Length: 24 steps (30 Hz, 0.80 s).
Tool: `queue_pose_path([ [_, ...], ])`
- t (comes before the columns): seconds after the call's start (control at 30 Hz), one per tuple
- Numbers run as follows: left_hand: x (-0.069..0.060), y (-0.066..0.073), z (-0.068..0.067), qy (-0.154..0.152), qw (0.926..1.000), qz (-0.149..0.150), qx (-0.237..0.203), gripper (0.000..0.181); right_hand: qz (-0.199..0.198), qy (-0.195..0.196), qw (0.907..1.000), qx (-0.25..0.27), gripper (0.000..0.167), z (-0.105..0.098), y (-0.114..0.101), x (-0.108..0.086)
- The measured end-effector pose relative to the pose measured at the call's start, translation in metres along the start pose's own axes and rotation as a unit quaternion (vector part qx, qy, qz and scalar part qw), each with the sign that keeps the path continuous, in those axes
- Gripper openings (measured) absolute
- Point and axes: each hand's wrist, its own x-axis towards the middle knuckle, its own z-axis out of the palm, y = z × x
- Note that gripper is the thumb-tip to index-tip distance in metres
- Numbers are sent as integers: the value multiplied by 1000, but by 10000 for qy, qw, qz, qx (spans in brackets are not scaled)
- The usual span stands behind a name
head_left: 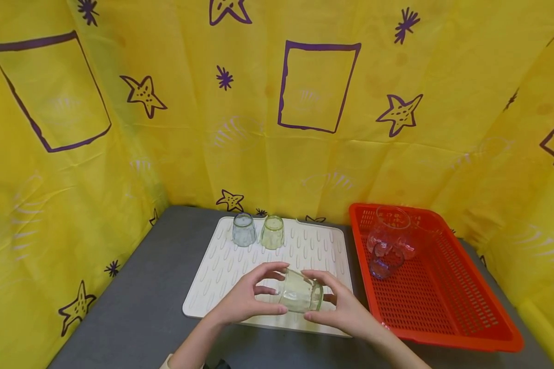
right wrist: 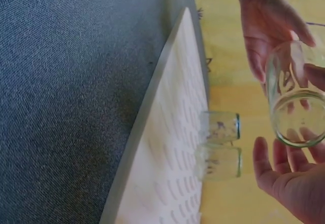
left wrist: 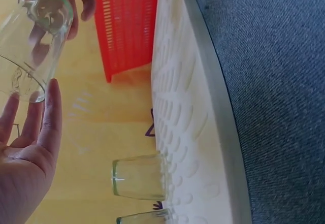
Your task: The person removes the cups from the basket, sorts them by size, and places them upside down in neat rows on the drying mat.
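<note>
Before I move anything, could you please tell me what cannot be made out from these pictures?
Head view: the exact number of clear glasses in the red basket, as they overlap.
Left wrist view: part of one tumbler, cut off by the bottom edge; the basket's inside, hidden by its wall.
Right wrist view: one side of the held pale green tumbler, cut off by the right edge.

Glass (right wrist: 290, 96) between 2 hands (right wrist: 268, 28) (right wrist: 299, 191), pale mat (right wrist: 165, 137)

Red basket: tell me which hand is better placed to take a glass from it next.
Right, probably. The right hand is between the held glass and the red basket; the left hand is on the glass's far side. Both hold it, so the right would need freeing first.
</note>
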Motion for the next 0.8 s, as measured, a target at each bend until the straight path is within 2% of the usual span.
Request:
queue_pose_path([
  [0.17, -1, -2, 4, 212, 9991, 48, -373, 68, 222, -17, 9954, 927, 69, 3, 0, 2],
  [0.3, -2, -2, 8, 415, 9956, 138, -831, 69, 507, 162, 9831, 1752, 66, 7, -1, 3],
  [0.43, -2, -1, 10, 628, 9910, 119, -1180, 69, 840, 240, 9609, 2626, 67, 12, -3, 3],
  [0.57, -2, -1, 12, 762, 9885, 93, -1303, 69, 897, 226, 9340, 3450, 71, 17, -4, 3],
  [0.67, -3, -2, 13, 802, 9879, 68, -1327, 70, 914, 274, 9243, 3695, 73, 21, -3, 3],
  [0.8, -3, -3, 12, 806, 9882, -19, -1303, 71, 1094, 347, 9229, 3675, 72, 23, -3, 4],
])
